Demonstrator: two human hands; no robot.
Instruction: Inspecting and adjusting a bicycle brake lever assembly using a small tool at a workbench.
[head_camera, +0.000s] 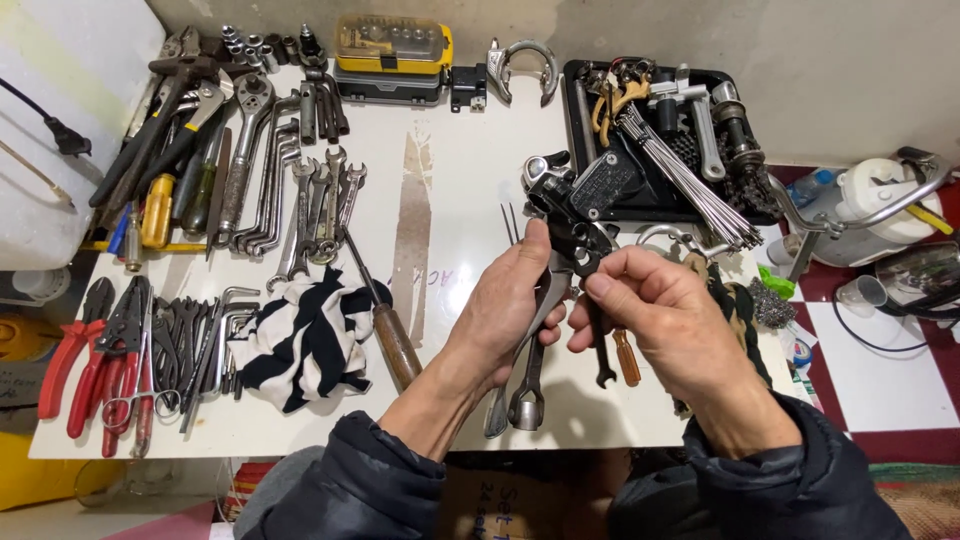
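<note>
Nearest me, both dark padded sleeves run off the bottom edge, so I see no elbows. My left hand (508, 305) has its fingers (535, 250) wrapped shut around the silvery lever of a black and silver metal bicycle brake assembly (572, 215), held above the white desk (450, 200) near its front middle. My right hand (665, 315) pinches the assembly's lower black part between thumb and forefinger, fingers together on it. The palms cover where lever meets body, so I cannot make out that joint. The assembly looks worn, with a black rectangular plate and a grey clamp at its top.

Under the hands lie grey ring spanners (528, 395) and a small orange-handled screwdriver (626, 357), partly hidden. To the left sit a black-and-white striped cloth (300, 340), a wooden-handled tool (395, 345), red-handled pliers (85, 360) and rows of steel wrenches (300, 200).

Farther back, a black rectangular tray (580, 110) holds a bundle of thin steel spokes (690, 180), a dark chain and assorted metal parts too tangled to tell apart. At the far edge stands a yellow-lidded bit case (392, 45) with small bits inside, blurred behind its lid.
</note>
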